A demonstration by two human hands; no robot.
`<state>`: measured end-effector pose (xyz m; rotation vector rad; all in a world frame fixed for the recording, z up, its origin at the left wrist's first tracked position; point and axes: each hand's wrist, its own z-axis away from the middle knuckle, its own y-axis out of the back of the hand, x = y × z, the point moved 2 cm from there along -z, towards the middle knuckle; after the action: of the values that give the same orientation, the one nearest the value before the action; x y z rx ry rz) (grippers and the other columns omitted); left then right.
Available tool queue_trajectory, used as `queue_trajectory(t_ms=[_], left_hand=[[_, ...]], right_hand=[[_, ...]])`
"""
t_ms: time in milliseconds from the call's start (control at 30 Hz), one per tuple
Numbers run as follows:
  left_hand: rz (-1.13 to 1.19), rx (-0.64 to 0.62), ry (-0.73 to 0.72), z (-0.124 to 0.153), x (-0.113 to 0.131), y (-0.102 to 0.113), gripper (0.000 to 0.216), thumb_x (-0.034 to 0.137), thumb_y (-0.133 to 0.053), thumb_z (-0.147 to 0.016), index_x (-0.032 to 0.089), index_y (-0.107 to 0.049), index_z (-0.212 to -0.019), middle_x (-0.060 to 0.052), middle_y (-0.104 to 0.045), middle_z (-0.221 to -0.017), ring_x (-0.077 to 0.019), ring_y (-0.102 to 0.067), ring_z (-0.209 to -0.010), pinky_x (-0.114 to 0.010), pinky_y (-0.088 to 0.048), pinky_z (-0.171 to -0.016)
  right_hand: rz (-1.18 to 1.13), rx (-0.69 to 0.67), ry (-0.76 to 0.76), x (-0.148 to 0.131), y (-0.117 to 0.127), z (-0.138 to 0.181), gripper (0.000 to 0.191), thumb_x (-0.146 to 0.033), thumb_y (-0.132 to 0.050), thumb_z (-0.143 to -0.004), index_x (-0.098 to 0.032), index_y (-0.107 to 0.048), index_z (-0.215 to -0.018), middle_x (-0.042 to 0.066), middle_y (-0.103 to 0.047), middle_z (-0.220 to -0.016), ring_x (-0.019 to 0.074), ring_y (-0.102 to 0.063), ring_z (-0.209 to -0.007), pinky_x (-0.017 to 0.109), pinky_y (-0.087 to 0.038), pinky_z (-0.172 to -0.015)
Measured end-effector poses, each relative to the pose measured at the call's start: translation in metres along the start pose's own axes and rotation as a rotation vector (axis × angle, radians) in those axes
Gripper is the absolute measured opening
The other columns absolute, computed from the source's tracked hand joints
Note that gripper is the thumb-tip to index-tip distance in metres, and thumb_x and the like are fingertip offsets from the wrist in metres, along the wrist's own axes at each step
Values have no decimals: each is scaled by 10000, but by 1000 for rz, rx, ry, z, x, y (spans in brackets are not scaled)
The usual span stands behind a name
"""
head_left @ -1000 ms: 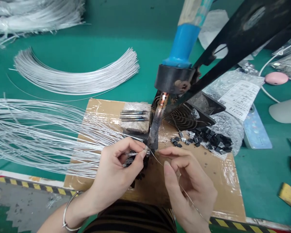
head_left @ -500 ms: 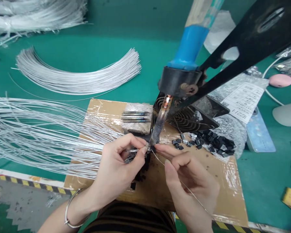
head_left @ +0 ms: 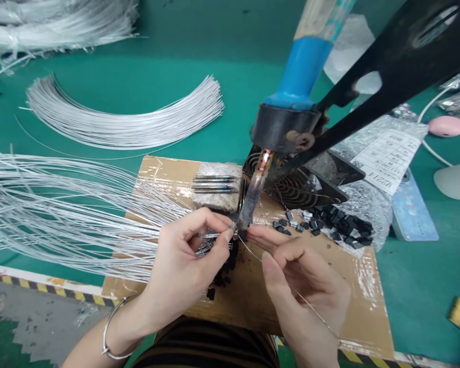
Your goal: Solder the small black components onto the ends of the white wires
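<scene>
Just below the soldering iron's (head_left: pixel 252 202) dark tip, the left hand (head_left: pixel 184 258) pinches a small piece (head_left: pixel 235 231) too tiny to make out. The right hand (head_left: pixel 308 286) grips a thin wire (head_left: pixel 249 250) narrowly between thumb and finger, its end near that tip, above cardboard (head_left: pixel 362 301) with black bits (head_left: pixel 339 224) scattered to the right and white wires (head_left: pixel 99 214) fanning left.

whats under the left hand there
White wires run in beneath the left hand, over the cardboard, and small black pieces show just past its lower edge. Whatever lies directly below the palm is covered, so that can't be told.
</scene>
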<state>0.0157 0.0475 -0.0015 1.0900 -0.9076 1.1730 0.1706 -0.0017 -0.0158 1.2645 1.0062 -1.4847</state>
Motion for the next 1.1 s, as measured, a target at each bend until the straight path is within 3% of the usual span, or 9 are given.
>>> queue_trajectory(t_ms=[633, 1100], left_hand=[[45, -4, 8, -1, 5, 1, 127, 117, -735, -839, 194, -723, -739, -25, -831, -834, -159, -724, -747, -228, -541, -682], [37, -13, 0, -2, 3, 0, 116, 142, -724, -843, 183, -712, -735, -32, -821, -831, -145, -699, -702, -225, -518, -638]], right_hand=[[-7, 2, 4, 0, 1, -1, 237, -123, -712, -952, -239, -638, -759, 52, -849, -1221, 244, -829, -1113, 373, -678, -1022], [-11, -24, 77, 1, 1, -4, 241, -80, -718, -947, -238, -657, -776, 20, -860, -1188, 194, -842, -1069, 277, -675, -993]])
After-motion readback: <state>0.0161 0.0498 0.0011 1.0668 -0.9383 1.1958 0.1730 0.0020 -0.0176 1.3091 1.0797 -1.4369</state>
